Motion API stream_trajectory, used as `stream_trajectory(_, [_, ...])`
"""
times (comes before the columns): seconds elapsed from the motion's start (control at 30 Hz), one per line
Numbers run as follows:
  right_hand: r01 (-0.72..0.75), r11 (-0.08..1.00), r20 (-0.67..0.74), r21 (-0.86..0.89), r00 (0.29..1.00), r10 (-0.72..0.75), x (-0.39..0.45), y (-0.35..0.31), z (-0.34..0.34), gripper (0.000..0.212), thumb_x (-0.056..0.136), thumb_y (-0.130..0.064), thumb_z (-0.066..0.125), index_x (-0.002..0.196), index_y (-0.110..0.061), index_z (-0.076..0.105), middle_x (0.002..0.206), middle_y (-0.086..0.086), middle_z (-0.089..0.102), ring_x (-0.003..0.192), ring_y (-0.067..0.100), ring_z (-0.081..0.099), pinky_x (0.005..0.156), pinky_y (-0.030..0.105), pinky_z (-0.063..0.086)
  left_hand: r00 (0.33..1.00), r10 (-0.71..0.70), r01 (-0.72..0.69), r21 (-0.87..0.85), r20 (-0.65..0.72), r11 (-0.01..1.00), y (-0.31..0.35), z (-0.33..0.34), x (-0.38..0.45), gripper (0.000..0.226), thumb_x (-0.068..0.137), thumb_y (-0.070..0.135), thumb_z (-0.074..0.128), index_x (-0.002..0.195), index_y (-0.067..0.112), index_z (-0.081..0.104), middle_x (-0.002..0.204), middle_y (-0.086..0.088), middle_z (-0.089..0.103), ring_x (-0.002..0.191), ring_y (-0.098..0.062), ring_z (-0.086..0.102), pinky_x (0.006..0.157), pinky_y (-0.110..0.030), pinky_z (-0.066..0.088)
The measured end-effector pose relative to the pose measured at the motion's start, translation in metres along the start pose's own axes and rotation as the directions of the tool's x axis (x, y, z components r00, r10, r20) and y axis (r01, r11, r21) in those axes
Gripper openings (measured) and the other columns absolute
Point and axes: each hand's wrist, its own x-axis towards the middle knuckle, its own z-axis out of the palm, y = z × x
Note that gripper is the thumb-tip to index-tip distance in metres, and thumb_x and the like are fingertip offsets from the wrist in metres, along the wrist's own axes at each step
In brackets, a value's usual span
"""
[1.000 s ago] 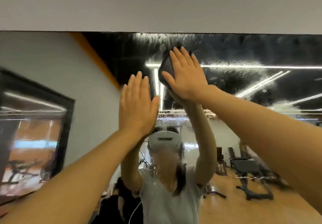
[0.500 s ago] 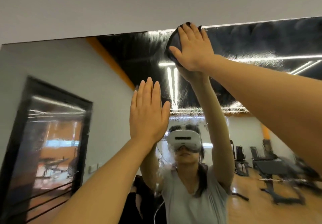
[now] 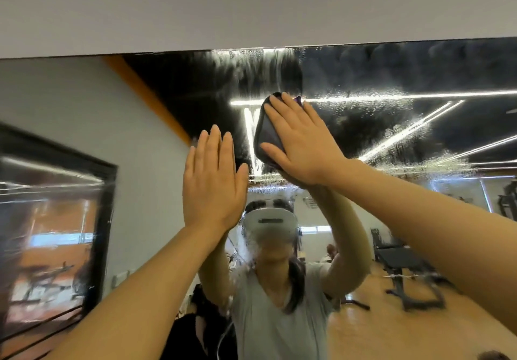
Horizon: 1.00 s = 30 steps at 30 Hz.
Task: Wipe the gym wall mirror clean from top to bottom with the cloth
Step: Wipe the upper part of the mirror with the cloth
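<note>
The right hand (image 3: 302, 147) lies flat on the cloth (image 3: 265, 135) and pushes it against the mirror (image 3: 391, 79). Its fingers (image 3: 291, 113) are straight and a little apart, and they point up toward the top edge of the mirror. The thumb sticks out to the side across the cloth. The cloth is dark, almost black, and soft looking. It is folded into a small pad with a rounded edge. Most of it hides under the palm; the part that shows peeks out beside the thumb and just past the fingertips.

The left hand (image 3: 212, 186) is flat on the mirror too, lower down and just beside the cloth. Its fingers (image 3: 215, 149) are straight and close together, and it holds nothing.

Above the right fingers the glass has wet streaks that run down from the top edge. Out to the side past the right hand the glass is full of tiny drops and looks foggy. Under both hands the mirror shows the person in a gray shirt with a white headset, and a black gym bench (image 3: 400, 261) on a shiny orange floor. Above the mirror is a plain gray wall (image 3: 251, 4).
</note>
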Motion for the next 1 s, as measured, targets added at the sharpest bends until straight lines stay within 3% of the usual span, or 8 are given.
stream_trajectory(0.07, [-0.017,1.000,-0.013,-0.004,1.000,0.017,0.009,0.005,-0.002,0.082,0.096,-0.061,0.015,0.159,-0.009,0.019,0.167,0.009,0.016,0.155,0.024,0.006,0.124,0.044,0.002,1.000,0.001,-0.001,-0.003,0.002,1.000,-0.001,0.001,-0.001,0.069,0.100,0.048,0.018,0.154,0.007,0.032,0.162,-0.015,0.026,0.151,-0.031,0.019,0.121,-0.042,0.011])
stream_trajectory(0.23, [-0.237,0.971,-0.020,0.019,0.971,0.237,0.063,0.048,-0.024,0.075,0.102,-0.057,0.025,0.159,-0.010,0.015,0.168,0.008,0.010,0.155,0.024,0.002,0.123,0.045,0.001,1.000,0.020,-0.020,-0.038,-0.005,0.999,-0.003,0.000,-0.002,0.070,0.100,0.049,0.017,0.153,0.007,0.033,0.162,-0.015,0.026,0.151,-0.032,0.019,0.121,-0.043,0.012])
stream_trajectory(0.4, [-0.267,0.963,-0.046,0.029,0.962,0.268,0.063,0.057,-0.022,0.071,0.105,-0.052,0.028,0.160,-0.010,0.013,0.168,0.008,0.009,0.155,0.024,0.001,0.124,0.046,0.001,1.000,0.016,-0.017,-0.036,-0.020,0.999,-0.003,0.003,-0.002,0.068,0.101,0.049,0.019,0.153,0.007,0.033,0.161,-0.015,0.027,0.151,-0.032,0.021,0.121,-0.044,0.014])
stream_trajectory(0.53, [-0.247,0.967,-0.058,0.065,0.966,0.250,0.037,0.046,-0.020,0.080,0.096,-0.058,0.018,0.159,-0.009,0.017,0.167,0.009,0.011,0.155,0.024,0.002,0.124,0.044,0.001,1.000,0.023,-0.023,-0.028,-0.021,0.999,-0.004,0.005,-0.002,0.067,0.101,0.048,0.019,0.153,0.007,0.033,0.162,-0.015,0.027,0.151,-0.032,0.020,0.122,-0.046,0.017])
stream_trajectory(0.77, [-0.088,0.996,-0.054,-0.002,0.995,0.088,-0.039,0.034,0.003,0.078,0.098,-0.059,0.021,0.158,-0.009,0.024,0.165,0.010,0.021,0.154,0.025,0.010,0.125,0.048,0.007,0.999,0.029,-0.029,-0.012,-0.034,1.000,-0.006,0.008,-0.001,0.067,0.102,0.048,0.020,0.152,0.007,0.035,0.161,-0.015,0.029,0.150,-0.033,0.023,0.121,-0.047,0.020])
stream_trajectory(1.0, [-0.094,0.996,-0.036,-0.005,0.995,0.093,-0.017,0.049,-0.009,0.084,0.094,-0.063,0.014,0.158,-0.009,0.021,0.166,0.009,0.018,0.154,0.025,0.008,0.124,0.044,0.002,0.998,0.035,-0.036,-0.018,-0.058,0.999,-0.006,0.008,-0.002,0.067,0.102,0.048,0.021,0.151,0.006,0.037,0.159,-0.016,0.032,0.149,-0.034,0.026,0.120,-0.047,0.021])
